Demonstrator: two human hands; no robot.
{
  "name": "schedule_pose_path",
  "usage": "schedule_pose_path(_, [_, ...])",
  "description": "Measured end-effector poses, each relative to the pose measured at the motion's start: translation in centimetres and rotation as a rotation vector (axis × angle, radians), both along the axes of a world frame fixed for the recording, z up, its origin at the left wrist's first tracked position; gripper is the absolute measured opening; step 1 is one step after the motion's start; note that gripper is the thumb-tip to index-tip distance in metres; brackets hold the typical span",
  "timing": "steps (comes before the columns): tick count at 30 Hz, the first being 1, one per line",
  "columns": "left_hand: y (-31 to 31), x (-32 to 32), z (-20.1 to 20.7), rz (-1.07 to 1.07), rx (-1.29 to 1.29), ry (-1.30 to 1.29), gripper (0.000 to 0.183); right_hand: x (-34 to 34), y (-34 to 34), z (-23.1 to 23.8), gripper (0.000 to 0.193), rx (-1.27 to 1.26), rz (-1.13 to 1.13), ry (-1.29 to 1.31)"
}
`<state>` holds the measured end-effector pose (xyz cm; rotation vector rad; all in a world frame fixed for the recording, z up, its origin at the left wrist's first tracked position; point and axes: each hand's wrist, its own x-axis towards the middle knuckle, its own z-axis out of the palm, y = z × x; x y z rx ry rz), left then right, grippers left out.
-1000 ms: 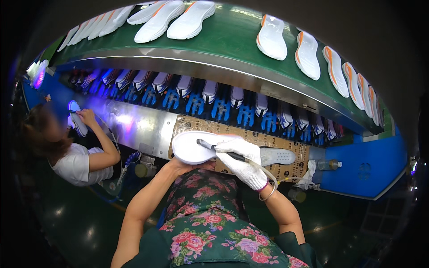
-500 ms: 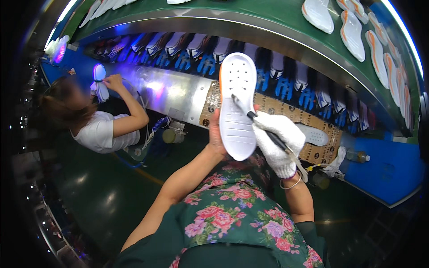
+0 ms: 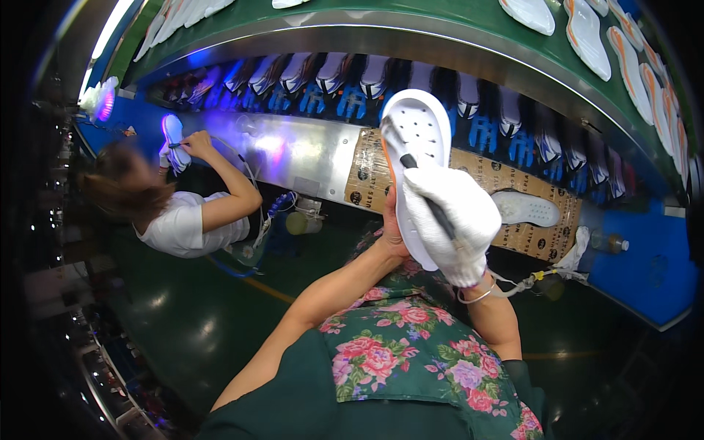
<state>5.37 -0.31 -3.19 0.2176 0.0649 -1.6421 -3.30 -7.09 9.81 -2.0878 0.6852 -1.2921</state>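
Observation:
A white shoe sole (image 3: 433, 125) with small holes near its toe and an orange stripe on its left side is held up before me. My bare left hand (image 3: 393, 224) grips it from the left, fingers partly behind it. In a white knitted glove, my right hand (image 3: 456, 220) is closed round a dark-handled brush (image 3: 408, 158) with a pale hose trailing by the wrist. The bristles lie at the sole's upper left rim. My glove covers much of the sole's lower half.
Another sole (image 3: 526, 208) lies on the brown cardboard (image 3: 477, 165) to the right. Behind runs a row of shoe uppers (image 3: 374, 72) on blue holders, below a green conveyor (image 3: 440, 20) carrying soles. A co-worker (image 3: 187, 216) works at left. A bottle (image 3: 609, 242) lies at right.
The brush tip has gone from the sole's middle to its upper left rim. My right hand now covers more of the sole. The whole view has shifted slightly.

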Motion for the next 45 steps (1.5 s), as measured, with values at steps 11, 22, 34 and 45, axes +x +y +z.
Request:
schedule_pose_path(11, [-1.7, 1.8, 0.0, 0.034, -0.076, -0.115, 0.101, 0.2, 1.4, -0.6, 0.02, 0.194, -0.009, -0.088])
schedule_pose_path(22, [-3.1, 3.9, 0.9, 0.114, -0.117, -0.051, 0.102, -1.2, 0.7, -3.0, 0.021, 0.278, 0.074, -0.135])
schedule_pose_path(34, [-4.3, 5.4, 2.3, 0.07, -0.113, -0.104, 0.106, -2.8, 0.6, -4.1, 0.019, 0.202, 0.11, 0.015])
schedule_pose_path(45, [-4.3, 8.7, 2.4, -0.201, -0.211, -0.255, 0.107, -2.7, 1.5, -4.0, 0.028, -0.012, 0.327, 0.149])
